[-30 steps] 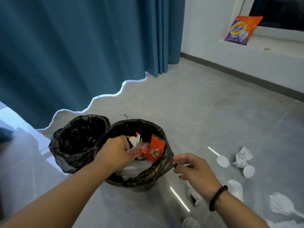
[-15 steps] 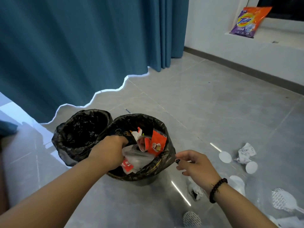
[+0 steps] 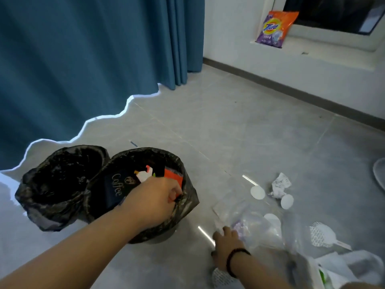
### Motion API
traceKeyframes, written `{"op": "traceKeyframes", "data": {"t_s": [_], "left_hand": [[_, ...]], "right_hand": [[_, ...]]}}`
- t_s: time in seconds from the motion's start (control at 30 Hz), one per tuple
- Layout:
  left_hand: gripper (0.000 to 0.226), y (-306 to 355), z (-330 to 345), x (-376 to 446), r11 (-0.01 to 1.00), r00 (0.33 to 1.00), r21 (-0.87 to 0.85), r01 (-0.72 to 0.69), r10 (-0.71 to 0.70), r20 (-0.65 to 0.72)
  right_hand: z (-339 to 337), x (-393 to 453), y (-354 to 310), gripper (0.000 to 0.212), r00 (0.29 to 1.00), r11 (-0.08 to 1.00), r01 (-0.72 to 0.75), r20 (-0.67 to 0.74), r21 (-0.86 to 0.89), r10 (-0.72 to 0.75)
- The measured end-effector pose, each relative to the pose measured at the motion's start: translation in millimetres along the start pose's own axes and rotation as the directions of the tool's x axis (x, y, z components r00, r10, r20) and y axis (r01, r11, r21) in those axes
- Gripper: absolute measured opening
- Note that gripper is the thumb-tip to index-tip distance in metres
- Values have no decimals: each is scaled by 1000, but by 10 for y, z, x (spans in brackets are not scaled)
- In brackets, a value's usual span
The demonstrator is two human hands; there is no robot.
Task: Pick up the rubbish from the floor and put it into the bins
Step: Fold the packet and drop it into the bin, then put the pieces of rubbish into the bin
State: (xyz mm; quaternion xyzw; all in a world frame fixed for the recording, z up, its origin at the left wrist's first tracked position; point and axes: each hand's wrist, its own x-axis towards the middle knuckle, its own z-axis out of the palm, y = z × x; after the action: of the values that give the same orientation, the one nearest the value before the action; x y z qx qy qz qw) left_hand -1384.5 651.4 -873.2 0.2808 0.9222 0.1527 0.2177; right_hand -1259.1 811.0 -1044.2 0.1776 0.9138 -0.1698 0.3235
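Right hand (image 3: pixel 226 245): moved from the bin (image 3: pixel 145 192) to floor litter.
Your left hand (image 3: pixel 154 202) presses rubbish down, fingers curled; right fingers spread on clear plastic (image 3: pixel 252 226), next pickup.

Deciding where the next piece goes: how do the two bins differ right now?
The left bin looks empty, showing only dark liner; the right bin holds wrappers and a Coffee pack. The left hand reaches into the right bin; nothing touches the left bin. Both wear black liners and stand side by side, touching.
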Motion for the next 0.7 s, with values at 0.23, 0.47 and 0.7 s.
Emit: {"op": "traceKeyframes", "data": {"t_s": [0.23, 0.47, 0.7], "left_hand": [[29, 133, -122, 95, 997, 996, 20, -73, 74, -54], [29, 109, -127, 113, 997, 997, 43, -72, 72, -20], [30, 164, -73, 145, 994, 996, 63, -87, 86, 11]], "right_hand": [[585, 263, -61, 48, 995, 998, -61, -77, -8, 60], [747, 322, 116, 85, 990, 991, -131, -58, -36, 129], [648, 383, 341, 82, 991, 995, -84, -102, 57, 89]]}}
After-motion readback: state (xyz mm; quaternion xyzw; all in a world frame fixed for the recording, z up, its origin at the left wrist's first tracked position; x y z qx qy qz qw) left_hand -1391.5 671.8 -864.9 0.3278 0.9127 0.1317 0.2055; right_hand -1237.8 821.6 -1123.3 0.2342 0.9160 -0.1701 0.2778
